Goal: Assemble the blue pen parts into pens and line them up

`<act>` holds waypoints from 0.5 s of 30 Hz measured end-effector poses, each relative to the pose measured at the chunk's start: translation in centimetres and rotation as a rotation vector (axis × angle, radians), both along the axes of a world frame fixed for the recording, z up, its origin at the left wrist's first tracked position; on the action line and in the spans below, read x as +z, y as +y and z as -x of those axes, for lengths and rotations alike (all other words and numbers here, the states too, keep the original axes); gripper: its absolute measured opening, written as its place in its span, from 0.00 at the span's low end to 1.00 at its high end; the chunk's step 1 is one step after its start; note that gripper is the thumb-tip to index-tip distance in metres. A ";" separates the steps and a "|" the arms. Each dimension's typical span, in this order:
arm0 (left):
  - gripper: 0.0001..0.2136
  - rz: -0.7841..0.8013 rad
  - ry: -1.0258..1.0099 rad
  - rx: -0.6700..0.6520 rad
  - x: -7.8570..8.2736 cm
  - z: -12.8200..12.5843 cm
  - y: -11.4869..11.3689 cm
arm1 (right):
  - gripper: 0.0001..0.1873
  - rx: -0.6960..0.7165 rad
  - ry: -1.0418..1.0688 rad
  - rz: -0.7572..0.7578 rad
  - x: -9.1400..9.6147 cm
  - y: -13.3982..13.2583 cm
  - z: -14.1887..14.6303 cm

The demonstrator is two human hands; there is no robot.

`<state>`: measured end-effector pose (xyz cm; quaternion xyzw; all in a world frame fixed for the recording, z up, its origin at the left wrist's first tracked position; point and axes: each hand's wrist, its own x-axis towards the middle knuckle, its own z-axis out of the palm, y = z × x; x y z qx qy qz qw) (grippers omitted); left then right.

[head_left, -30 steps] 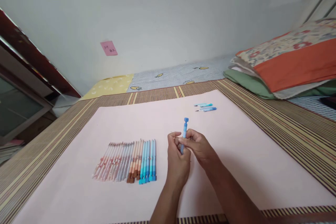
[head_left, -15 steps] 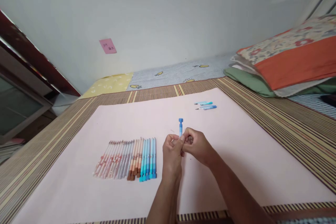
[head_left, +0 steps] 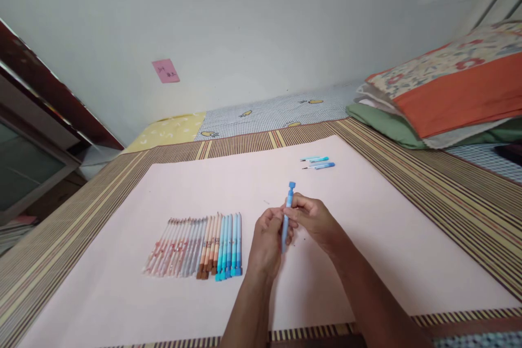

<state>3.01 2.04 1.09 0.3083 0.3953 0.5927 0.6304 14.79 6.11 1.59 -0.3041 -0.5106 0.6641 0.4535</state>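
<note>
Both my hands hold one blue pen [head_left: 287, 212] upright over a pale pink sheet [head_left: 367, 261]. My left hand [head_left: 267, 242] is curled round the pen's lower part. My right hand [head_left: 314, 223] pinches the pen just above it, and the capped end sticks up past my fingers. To the left, a row of several pens [head_left: 196, 247] lies side by side on the sheet, pink and grey ones on the left, orange in the middle, blue on the right. Two small blue pen parts [head_left: 320, 162] lie further back on the right.
The pink sheet lies on a striped woven mat [head_left: 468, 201] over a bed. Folded orange and green bedding [head_left: 440, 103] is stacked at the right. A pink note [head_left: 165, 71] is stuck on the white wall. Dark furniture [head_left: 36, 119] stands at the left.
The pen dipped down into my fingers half a second ago and now shows longer again, tilted slightly. My hands have drifted a little to the right.
</note>
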 end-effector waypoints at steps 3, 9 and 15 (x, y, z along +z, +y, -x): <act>0.12 0.021 -0.049 -0.023 0.5 0.1 -0.1 | 0.19 -0.049 0.014 0.052 -0.2 0.1 0.1; 0.13 -0.026 -0.067 -0.056 0.3 0.4 -0.1 | 0.20 -0.043 0.028 0.121 -0.5 0.1 0.2; 0.14 0.004 -0.082 -0.121 0.5 1.0 0.1 | 0.16 0.121 0.028 0.042 0.3 0.0 -0.8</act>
